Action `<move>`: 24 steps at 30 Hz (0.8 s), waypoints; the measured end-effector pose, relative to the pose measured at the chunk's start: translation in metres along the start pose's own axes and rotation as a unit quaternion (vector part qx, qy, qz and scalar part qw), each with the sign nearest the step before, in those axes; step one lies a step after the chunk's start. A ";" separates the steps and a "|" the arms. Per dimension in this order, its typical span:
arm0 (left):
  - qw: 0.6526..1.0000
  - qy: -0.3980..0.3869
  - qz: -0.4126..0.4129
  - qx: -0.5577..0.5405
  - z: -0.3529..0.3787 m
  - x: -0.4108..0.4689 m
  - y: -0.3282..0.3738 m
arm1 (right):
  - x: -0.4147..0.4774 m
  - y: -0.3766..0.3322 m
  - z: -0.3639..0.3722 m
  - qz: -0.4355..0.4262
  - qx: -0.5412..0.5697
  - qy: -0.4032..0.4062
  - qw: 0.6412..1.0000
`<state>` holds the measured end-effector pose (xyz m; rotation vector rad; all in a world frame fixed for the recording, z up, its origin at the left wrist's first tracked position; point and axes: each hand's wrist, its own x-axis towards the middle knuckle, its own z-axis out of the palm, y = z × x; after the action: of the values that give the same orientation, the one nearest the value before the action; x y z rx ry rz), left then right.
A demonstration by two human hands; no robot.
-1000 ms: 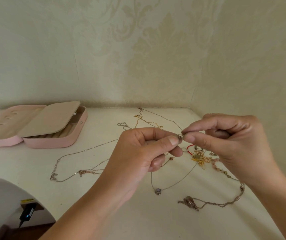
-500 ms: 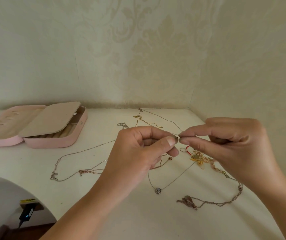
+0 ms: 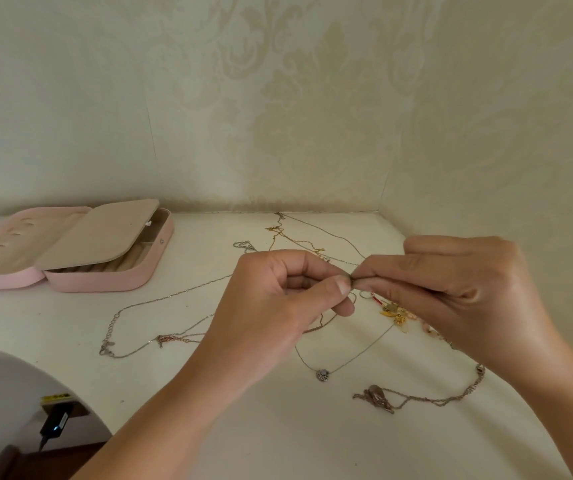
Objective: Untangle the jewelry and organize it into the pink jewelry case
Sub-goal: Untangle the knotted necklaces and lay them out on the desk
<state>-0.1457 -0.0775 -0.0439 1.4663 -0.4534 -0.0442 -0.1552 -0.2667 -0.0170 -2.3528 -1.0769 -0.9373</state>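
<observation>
Two hands, left hand (image 3: 274,306) and right hand (image 3: 458,292), pinch one thin chain (image 3: 351,278); the yellow label (image 3: 57,398) is unreadable.

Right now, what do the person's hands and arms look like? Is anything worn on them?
The left hand and the right hand have no gloves, and no rings on the fingers that show. The left forearm and the right forearm show no sleeve, watch or bracelet up to the picture's edge. The left thumbnail is short and looks unpainted.
</observation>
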 end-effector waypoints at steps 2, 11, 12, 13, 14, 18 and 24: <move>1.000 -0.001 -0.006 0.009 -0.001 0.000 0.000 | 0.000 0.001 0.000 -0.014 -0.023 -0.010 1.000; 0.999 -0.006 -0.008 0.036 -0.003 0.001 -0.001 | -0.001 0.002 0.002 -0.046 -0.072 -0.014 0.996; 0.999 -0.004 -0.003 0.037 -0.003 0.001 -0.001 | -0.001 0.002 0.001 -0.043 -0.065 -0.012 0.997; 0.999 -0.006 0.002 0.035 -0.003 0.001 -0.001 | -0.001 0.002 0.001 -0.039 -0.054 -0.011 0.998; 0.999 -0.010 0.005 0.031 -0.003 0.000 0.000 | -0.001 0.002 0.001 -0.033 -0.042 -0.008 0.999; 1.000 -0.023 0.011 0.016 -0.005 0.001 0.002 | 0.000 0.002 -0.001 -0.011 -0.002 0.006 1.000; 0.999 -0.023 0.008 -0.025 -0.005 0.001 0.002 | 0.000 0.002 -0.001 0.021 0.065 0.028 0.997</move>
<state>-0.1435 -0.0730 -0.0423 1.4152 -0.4971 -0.0759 -0.1541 -0.2687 -0.0166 -2.2221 -1.0310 -0.8856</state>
